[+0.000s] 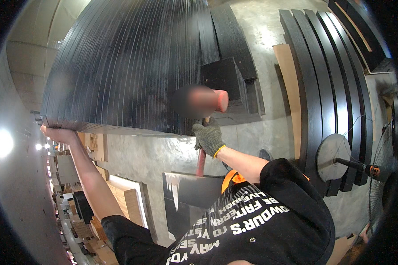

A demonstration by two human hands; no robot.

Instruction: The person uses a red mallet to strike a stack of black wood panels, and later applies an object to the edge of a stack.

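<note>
A large stack of black boards, packed face to face with their edges toward me, fills the upper left. My left hand is bare and lies open against the stack's near left corner; some of its fingers are hidden. My right hand, in a grey knit glove with a yellow cuff, is closed around the handle of a mallet. The mallet's red head is over the stack's right side, partly lost in a blurred patch. Its red handle end sticks out below the glove.
Black blocks sit right of the stack. Long black beams lie on the right, beside a brown board. A round-based stand and a wire fan guard are nearby. Wooden panels stand at lower left.
</note>
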